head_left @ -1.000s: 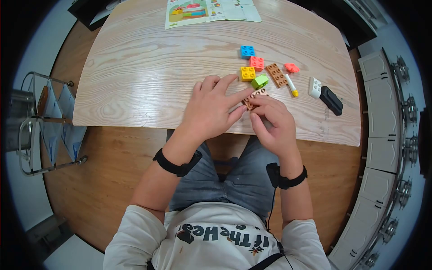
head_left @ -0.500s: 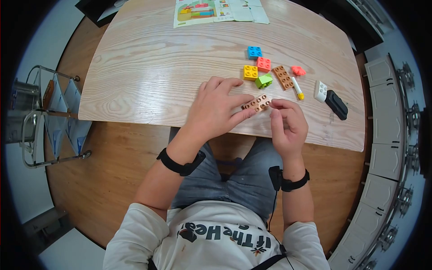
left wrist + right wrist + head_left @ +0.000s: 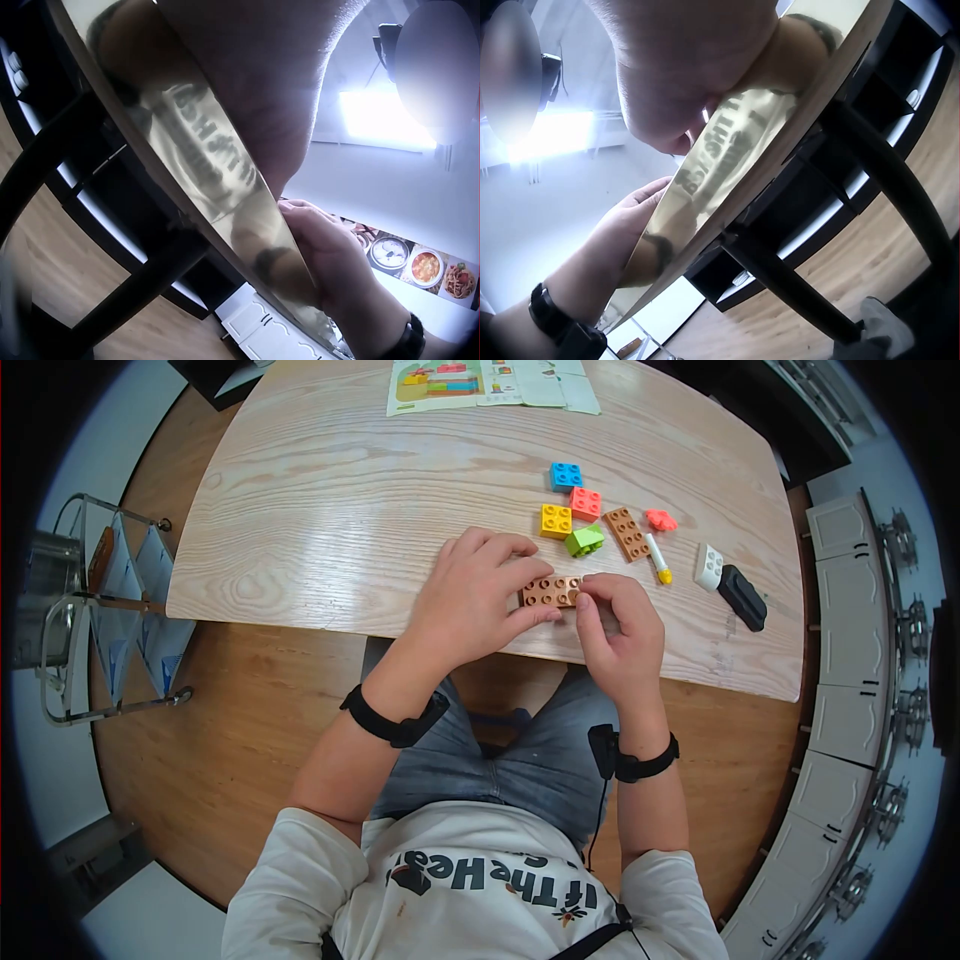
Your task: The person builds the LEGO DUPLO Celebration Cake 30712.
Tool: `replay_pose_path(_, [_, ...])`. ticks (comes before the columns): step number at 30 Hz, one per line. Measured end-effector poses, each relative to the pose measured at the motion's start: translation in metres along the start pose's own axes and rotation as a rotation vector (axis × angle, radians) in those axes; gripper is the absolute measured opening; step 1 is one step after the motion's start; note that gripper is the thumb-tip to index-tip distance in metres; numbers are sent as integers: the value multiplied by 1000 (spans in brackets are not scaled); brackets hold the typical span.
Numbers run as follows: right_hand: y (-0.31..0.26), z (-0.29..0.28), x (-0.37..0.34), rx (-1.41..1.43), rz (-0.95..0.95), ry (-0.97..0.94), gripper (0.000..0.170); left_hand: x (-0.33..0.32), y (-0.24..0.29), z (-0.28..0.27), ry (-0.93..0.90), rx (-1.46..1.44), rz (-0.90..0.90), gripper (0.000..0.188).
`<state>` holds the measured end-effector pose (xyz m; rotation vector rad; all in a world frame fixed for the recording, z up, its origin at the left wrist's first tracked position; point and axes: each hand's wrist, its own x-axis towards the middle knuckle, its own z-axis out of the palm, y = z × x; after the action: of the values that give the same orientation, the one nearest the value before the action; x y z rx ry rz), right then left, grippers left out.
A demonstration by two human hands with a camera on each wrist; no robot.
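A brown studded brick [image 3: 551, 592] lies near the table's front edge in the head view, its long side roughly parallel to that edge. The left hand [image 3: 474, 594] holds its left end between thumb and fingers. At its right end, the right hand [image 3: 624, 626] pinches with thumb and forefinger. Just beyond lies a green brick [image 3: 585, 541], with a yellow brick [image 3: 556, 521] beside it. In the left wrist view the left hand [image 3: 247, 75] fills the top; the right hand [image 3: 690, 67] does so in its own view. Neither wrist view shows the brick.
Farther back are a blue brick [image 3: 566, 477] and a red brick [image 3: 586, 503]. To the right lie another brown brick [image 3: 627, 534], a coral piece [image 3: 660, 520], a white stick with a yellow end [image 3: 658, 559], a white brick [image 3: 709, 566] and a black object [image 3: 743, 598]. Printed sheets [image 3: 436, 387] lie at the back.
The brown brick has turned from slanted to nearly level and shifted slightly left. The right hand has moved left, from beside the brick's end to gripping it.
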<state>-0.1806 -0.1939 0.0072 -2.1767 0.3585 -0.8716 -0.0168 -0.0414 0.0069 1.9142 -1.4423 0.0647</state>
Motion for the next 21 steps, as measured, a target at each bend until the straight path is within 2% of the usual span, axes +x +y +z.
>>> replay_pose_path(3, [-9,-1,5,-42,1,-23,15,0,1,0,-6,-6,-5,44])
replay_pose_path(6, [-4,-2,6,-165,-112,-68,16,-1,-2,0,13,-35,4,43])
replay_pose_path(11, [-7,-2,3,-165,-49,-22,16,-1,-8,-10,11,-166,-53,38])
replay_pose_path(14, [-8,-2,1,-108,-3,12,15,-1,-15,-19,-62,-317,-191,36])
replay_pose_path(17, [-3,-5,1,-63,29,17,12,21,-15,-34,-171,-490,-487,38])
replay_pose_path(21, [1,-6,3,-19,7,33,7,75,-11,-39,-161,-232,-332,43])
